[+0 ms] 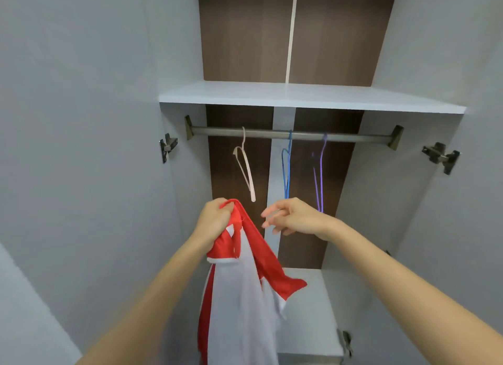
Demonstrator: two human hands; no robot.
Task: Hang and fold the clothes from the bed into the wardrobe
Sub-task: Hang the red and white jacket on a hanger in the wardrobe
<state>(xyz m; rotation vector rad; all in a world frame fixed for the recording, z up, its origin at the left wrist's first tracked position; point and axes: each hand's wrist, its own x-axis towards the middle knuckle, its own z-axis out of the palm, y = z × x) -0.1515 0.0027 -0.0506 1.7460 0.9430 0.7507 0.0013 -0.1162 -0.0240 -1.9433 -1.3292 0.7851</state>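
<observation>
Open wardrobe [179, 51], pale grey-white side walls. Dark wood-grain back panel [242, 38], split by white vertical strip [291, 38]. White shelf [299, 95] across full width. Grey metal rail [266, 133] just under shelf's front edge, bracketed to both side walls. Left hinge [168, 146] and right hinge [441, 156] at rail height. White lower compartment [307, 304] at bottom right. Soft, even light.

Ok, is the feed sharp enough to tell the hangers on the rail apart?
Head view: soft light, no glare; the wide lens skews the grey metal rail; the thin pink hanger and thin blue hanger read clearly; the thin purple hanger is smeared; the right hand slightly blurred; the left hand gripping the red and white garment is sharp.
</observation>
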